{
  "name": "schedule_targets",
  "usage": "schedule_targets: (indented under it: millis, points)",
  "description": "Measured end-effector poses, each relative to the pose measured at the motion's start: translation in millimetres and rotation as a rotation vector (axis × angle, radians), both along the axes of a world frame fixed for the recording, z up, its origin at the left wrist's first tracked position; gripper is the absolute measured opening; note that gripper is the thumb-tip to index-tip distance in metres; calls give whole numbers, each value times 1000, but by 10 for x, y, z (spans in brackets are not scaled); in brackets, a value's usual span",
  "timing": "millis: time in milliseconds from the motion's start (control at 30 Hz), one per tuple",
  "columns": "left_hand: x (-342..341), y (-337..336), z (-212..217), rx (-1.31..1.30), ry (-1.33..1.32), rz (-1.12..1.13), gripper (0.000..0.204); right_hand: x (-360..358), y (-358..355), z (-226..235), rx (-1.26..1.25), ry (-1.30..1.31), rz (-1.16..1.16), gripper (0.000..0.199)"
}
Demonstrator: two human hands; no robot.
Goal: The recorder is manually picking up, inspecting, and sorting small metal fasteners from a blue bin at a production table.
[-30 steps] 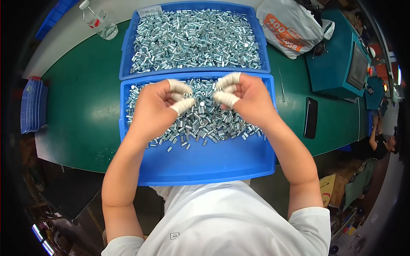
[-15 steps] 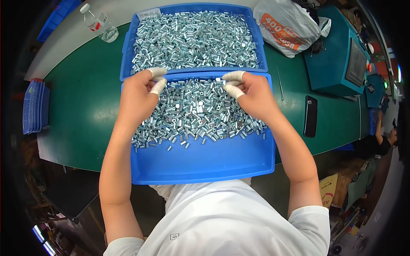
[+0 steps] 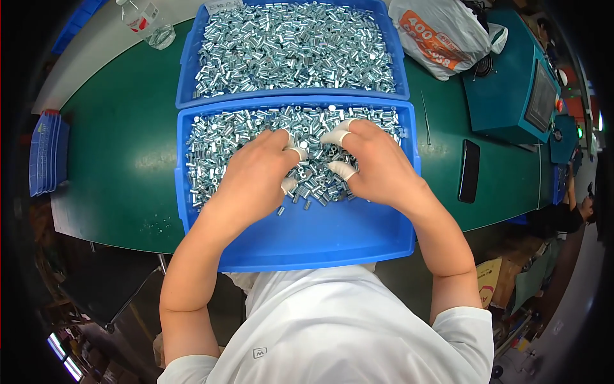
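Observation:
A blue tray in front of me holds a heap of small silver metal sleeves in its far half. My left hand lies palm down on the heap, fingers curled into the parts, with white finger cots on the tips. My right hand rests beside it on the heap, fingers spread and bent, also with white cots. The fingertips of both hands nearly meet at the heap's middle. Whether either hand pinches a part is hidden. A second blue tray behind is full of the same silver parts.
Both trays sit on a green table. A stack of blue trays lies at the left edge, a plastic bottle at the far left. A black phone, a white bag and a teal machine stand to the right.
Both hands have come back from the tray's far rim toward the middle of the heap and drawn together.

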State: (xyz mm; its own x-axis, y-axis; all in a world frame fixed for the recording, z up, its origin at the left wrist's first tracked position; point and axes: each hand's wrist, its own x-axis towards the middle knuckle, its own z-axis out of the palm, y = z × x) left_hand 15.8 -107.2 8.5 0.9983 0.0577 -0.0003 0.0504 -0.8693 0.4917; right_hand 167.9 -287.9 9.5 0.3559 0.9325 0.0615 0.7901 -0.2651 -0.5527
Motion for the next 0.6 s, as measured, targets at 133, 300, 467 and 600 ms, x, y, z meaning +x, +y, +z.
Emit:
schedule_targets:
  millis: [133,300,467,600]
  points:
    - [12,36,-97,-31,-48,-4,26,-101,-21,-15,52,27,24,35]
    - [5,92,-145,-119,-82,-6,17,-151,57,-95,44,20,10,31]
    - [-24,190,-53,-383,-118,199,15,-114,87,-143,37,-51,26,25]
    - [-57,247,20,-400,-80,193,14,-107,106,-153,-1,-49,22,24]
